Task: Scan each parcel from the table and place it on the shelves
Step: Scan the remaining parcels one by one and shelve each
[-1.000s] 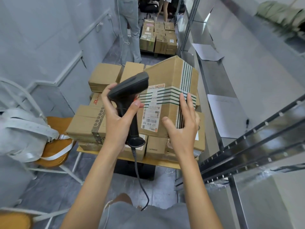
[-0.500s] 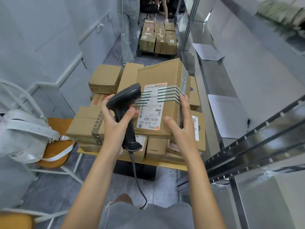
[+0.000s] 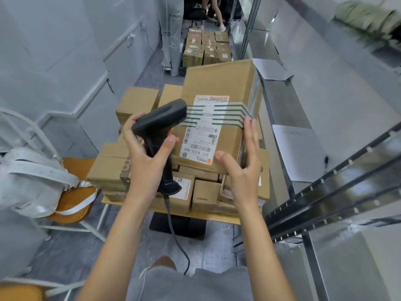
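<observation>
Left hand (image 3: 145, 161) grip wrapped round scanner (image 3: 161, 127), right hand (image 3: 240, 170) grip clasping tilted parcel (image 3: 219, 118) just beside it

Brown cardboard parcel (image 3: 219, 109) up off the pile, tilted, white label (image 3: 202, 129) facing up, green-striped tape across it. Black corded scanner (image 3: 161, 135) just left, nose over the label's edge. More brown parcels (image 3: 138, 103) stacked below on the table (image 3: 217, 218).
</observation>
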### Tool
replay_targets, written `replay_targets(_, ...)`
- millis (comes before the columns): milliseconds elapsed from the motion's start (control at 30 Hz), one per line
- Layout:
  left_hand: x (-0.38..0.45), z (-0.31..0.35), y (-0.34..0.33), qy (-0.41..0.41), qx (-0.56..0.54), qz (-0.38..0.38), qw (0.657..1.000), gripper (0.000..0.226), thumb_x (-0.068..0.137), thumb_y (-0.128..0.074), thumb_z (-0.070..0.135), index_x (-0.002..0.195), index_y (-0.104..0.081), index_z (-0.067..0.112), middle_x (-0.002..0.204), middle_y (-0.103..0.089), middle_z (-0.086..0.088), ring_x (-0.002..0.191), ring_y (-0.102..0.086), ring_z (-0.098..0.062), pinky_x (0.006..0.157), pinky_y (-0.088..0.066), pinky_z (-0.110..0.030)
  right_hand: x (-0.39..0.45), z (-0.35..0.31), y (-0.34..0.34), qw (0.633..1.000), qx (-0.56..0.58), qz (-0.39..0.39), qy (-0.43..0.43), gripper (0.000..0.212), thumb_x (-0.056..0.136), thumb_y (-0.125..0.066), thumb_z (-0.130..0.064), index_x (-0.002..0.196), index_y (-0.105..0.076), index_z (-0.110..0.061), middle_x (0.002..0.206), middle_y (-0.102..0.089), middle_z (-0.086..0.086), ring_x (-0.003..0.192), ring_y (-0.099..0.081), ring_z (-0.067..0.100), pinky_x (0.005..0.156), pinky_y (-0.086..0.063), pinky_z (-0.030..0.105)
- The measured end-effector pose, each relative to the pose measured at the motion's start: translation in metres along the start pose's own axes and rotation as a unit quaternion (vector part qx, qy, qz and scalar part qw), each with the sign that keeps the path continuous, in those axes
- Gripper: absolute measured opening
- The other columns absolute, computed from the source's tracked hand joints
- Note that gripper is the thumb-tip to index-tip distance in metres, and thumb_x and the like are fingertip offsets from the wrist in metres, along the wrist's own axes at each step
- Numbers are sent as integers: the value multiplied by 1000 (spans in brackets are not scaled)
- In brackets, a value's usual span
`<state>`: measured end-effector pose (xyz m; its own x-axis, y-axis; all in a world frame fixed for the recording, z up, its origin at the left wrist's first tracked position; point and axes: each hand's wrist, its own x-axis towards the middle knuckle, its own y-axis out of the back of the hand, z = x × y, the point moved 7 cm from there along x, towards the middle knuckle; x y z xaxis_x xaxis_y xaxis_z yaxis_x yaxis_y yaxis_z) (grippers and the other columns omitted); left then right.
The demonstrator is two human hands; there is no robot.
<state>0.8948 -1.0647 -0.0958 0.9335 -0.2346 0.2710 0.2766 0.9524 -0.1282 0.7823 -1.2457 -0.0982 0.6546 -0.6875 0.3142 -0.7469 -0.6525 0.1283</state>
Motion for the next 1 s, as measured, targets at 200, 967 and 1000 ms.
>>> replay_targets(200, -8, 22, -12, -77, 69, -81, 991, 69, 91, -74, 10, 137, -35, 43, 132, -48, 35, 121, -61, -15, 97, -53, -27, 14, -6, 26, 989, -60, 111, 77, 85, 75, -67, -40, 150, -27, -48, 167, -16, -15, 154, -11, 10, 123, -11, 60)
replay_targets(967, -28, 4, -25, -48, 176, -162, 970, 79, 90, -74, 7, 132, -34, 60, 122, -43, 52, 113, -57, 10, 85, -61, -42, 6, 31, 56, 965, -170, 192, 54, 86, 75, -66, -41, 151, -28, -47, 167, -16, -13, 144, -10, 7, 115, -9, 35)
replay_targets(1000, -28, 4, -25, -46, 175, -163, 970, 79, 90, -74, 6, 132, -34, 60, 122, -43, 52, 113, -57, 11, 84, -61, -42, 6, 31, 57, 964, -172, 194, 53, 86, 75, -67, -41, 152, -28, -46, 167, -16, -13, 146, -10, 10, 115, -9, 35)
